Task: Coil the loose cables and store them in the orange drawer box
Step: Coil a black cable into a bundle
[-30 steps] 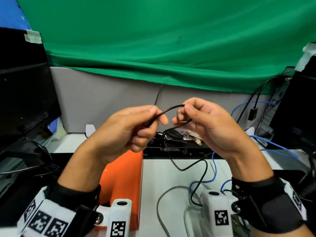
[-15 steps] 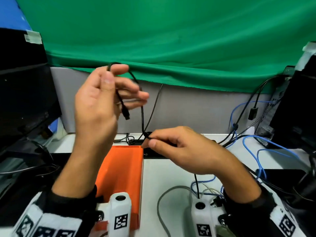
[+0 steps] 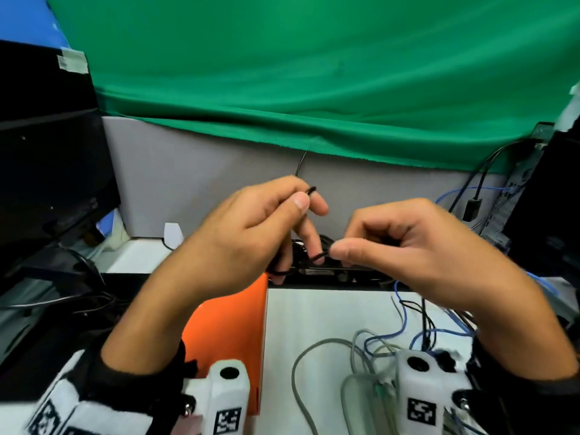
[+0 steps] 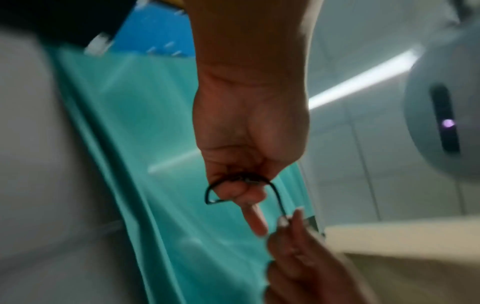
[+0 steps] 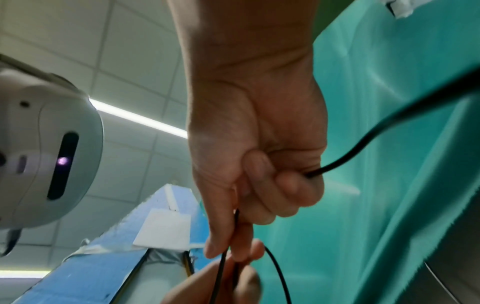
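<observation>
A thin black cable (image 3: 317, 256) runs between both hands above the desk. My left hand (image 3: 266, 227) grips small loops of it, one loop sticking out above the thumb (image 3: 311, 190); the left wrist view shows the cable (image 4: 275, 191) curving out of the curled fingers. My right hand (image 3: 395, 246) pinches the cable between thumb and forefinger just right of the left fingers, and the right wrist view shows the cable (image 5: 358, 148) passing through its fist. The orange drawer box (image 3: 232, 328) lies open on the desk below my left wrist.
Grey (image 3: 317, 346) and blue cables (image 3: 405, 324) lie tangled on the white desk at the front right. A black device (image 3: 326, 271) sits behind the box. Dark monitors stand at the left (image 3: 47, 171) and right (image 3: 552, 199). A green cloth (image 3: 314, 73) hangs behind.
My left hand, raised high with the cable half a second ago, has come down to meet the right hand. My right hand has lifted off the desk, still pinching the cable.
</observation>
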Available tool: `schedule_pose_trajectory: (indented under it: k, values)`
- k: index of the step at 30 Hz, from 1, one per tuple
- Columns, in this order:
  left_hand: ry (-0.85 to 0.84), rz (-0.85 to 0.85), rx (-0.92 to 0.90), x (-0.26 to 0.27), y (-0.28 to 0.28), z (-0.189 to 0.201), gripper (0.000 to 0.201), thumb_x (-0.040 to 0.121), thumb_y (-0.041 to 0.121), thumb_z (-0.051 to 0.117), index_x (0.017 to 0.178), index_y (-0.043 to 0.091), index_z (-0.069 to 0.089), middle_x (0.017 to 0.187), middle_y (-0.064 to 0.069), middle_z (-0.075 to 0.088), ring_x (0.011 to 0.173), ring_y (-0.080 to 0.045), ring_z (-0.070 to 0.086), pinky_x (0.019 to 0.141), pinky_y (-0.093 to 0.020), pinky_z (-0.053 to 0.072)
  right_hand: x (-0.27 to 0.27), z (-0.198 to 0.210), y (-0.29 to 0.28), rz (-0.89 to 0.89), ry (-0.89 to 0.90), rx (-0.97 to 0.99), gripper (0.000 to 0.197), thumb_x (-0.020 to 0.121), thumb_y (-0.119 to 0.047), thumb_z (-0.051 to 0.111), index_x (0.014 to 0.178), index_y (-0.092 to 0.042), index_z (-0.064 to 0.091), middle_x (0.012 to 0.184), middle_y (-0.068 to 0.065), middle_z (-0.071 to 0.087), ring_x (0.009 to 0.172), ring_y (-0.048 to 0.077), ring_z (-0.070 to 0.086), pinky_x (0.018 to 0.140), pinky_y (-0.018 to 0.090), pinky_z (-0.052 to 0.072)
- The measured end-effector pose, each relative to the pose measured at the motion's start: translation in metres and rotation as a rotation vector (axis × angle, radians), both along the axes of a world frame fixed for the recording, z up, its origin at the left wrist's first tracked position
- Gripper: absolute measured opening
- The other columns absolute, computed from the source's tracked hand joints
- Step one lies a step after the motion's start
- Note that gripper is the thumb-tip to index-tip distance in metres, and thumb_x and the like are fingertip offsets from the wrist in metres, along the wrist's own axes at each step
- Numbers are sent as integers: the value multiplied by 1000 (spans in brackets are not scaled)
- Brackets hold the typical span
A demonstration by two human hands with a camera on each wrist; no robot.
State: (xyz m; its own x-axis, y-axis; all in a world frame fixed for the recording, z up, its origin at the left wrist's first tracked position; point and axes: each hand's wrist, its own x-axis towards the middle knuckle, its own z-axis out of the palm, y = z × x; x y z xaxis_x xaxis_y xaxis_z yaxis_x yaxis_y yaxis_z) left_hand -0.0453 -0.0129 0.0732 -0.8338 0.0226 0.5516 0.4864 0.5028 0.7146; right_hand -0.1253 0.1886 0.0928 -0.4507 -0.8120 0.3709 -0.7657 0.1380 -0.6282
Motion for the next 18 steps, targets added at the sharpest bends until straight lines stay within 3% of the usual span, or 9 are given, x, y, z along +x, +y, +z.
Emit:
schedule_pose_trajectory:
  k: [2, 4, 7, 9, 10, 12, 13, 16, 18]
  values:
    - [-12, -37, 301, -4, 6, 3, 25, 106, 22, 37, 102, 9, 58, 62, -8, 69, 43, -24, 58, 48, -28, 48, -2, 3, 7, -29, 1, 7, 35, 81, -50, 65, 73, -16, 70, 58, 9, 46, 54, 12, 37, 51, 33, 30]
    - [23, -57, 548, -6, 10, 4, 27, 109, 16, 32, 101, 6, 56, 61, -9, 69, 56, -25, 69, 54, -30, 56, -1, 3, 9, -17, 15, 64, 36, 83, -51, 64, 79, -16, 72, 61, 10, 52, 55, 15, 39, 53, 34, 32]
    - [-49, -158, 483, -9, 8, -2, 25, 106, 17, 35, 104, 5, 56, 84, -14, 77, 79, -28, 76, 70, -34, 62, 0, 1, 6, -3, 72, 40, 32, 87, -45, 64, 80, -15, 73, 61, 2, 56, 54, 7, 42, 53, 24, 33]
    - [-135, -253, 354, -6, 8, -4, 27, 102, 17, 36, 105, 2, 59, 84, -12, 77, 74, -26, 75, 70, -33, 61, -1, 0, 3, -28, 84, -101, 27, 89, -37, 65, 77, -15, 73, 59, -6, 59, 54, 1, 46, 53, 15, 33]
    - [-152, -274, 285, -5, 9, -4, 28, 102, 16, 36, 104, 1, 60, 80, -11, 76, 68, -25, 73, 66, -31, 59, -2, 0, 1, -44, 78, -155, 26, 90, -36, 66, 76, -15, 72, 62, -6, 64, 54, 5, 49, 54, 18, 37]
    - [-147, -266, 208, -5, 10, -3, 31, 102, 15, 35, 103, -4, 60, 78, -9, 76, 56, -22, 66, 59, -29, 54, -3, -2, -3, -56, 79, -188, 28, 93, -35, 65, 75, -14, 68, 67, 1, 68, 60, 27, 54, 57, 35, 42]
    - [-139, -254, 222, -5, 10, -3, 32, 102, 15, 35, 102, -4, 60, 78, -10, 76, 53, -22, 63, 56, -29, 52, -4, -3, -4, -55, 85, -187, 27, 95, -34, 65, 76, -15, 67, 66, 1, 67, 60, 30, 52, 57, 37, 41]
    - [-108, -182, 430, -10, 8, -3, 28, 97, 18, 38, 99, 0, 59, 76, -14, 73, 50, -21, 60, 49, -27, 48, -9, -5, -2, -72, 90, -215, 26, 94, -38, 64, 76, -19, 67, 58, 1, 50, 53, 8, 39, 51, 22, 32]
    - [-91, -155, 514, -12, 7, -2, 26, 94, 18, 39, 97, 2, 59, 70, -13, 70, 47, -20, 57, 46, -25, 45, -10, -5, -1, -66, 99, -227, 26, 95, -37, 63, 78, -17, 68, 58, 5, 47, 53, 3, 36, 51, 18, 30]
